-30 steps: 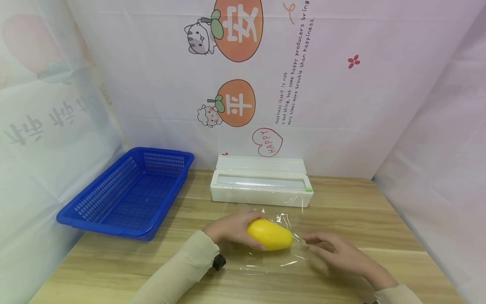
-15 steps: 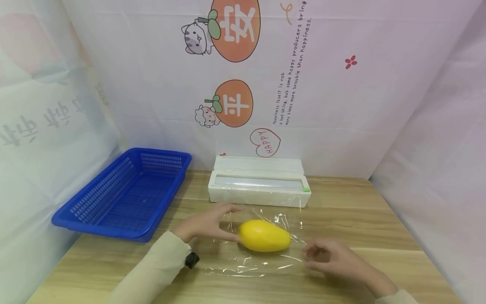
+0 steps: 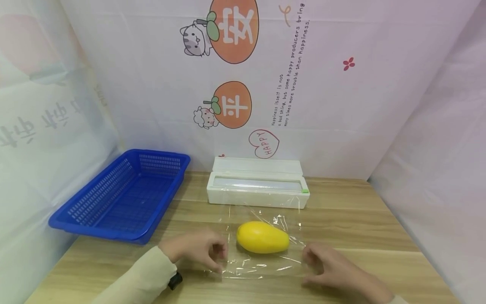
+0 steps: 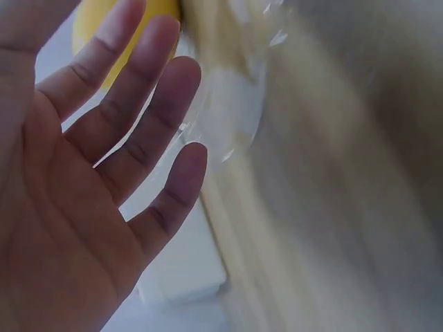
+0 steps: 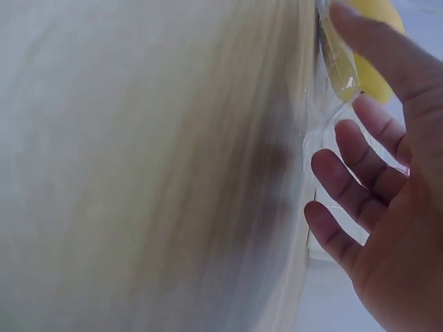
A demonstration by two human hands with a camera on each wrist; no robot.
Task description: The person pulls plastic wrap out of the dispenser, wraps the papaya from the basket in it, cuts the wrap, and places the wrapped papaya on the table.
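Note:
A smooth, oblong yellow fruit (image 3: pixel 262 237) lies on a sheet of clear cling film (image 3: pixel 250 269) in the head view, its narrower end to the right. My left hand (image 3: pixel 197 250) is at the film's left side, fingers loosely bent and nothing gripped. In the left wrist view its fingers spread apart, with film (image 4: pixel 232 114) beyond them. At the opposite side, my right hand (image 3: pixel 336 268) bends its fingers close to the film's right edge. The right wrist view shows that hand's fingers apart and relaxed, the thumb overlapping the film (image 5: pixel 342 72).
Behind the fruit stands a white cling film dispenser (image 3: pixel 258 198), lid raised, with film running from its front onto the wooden table (image 3: pixel 349 219). A blue plastic basket (image 3: pixel 96 233) sits at the left. Printed white cloth (image 3: pixel 319 143) borders the table's back and sides.
My left hand has let go of the fruit and moved left and toward me, to the film's near left side. The right hand has shifted slightly toward me.

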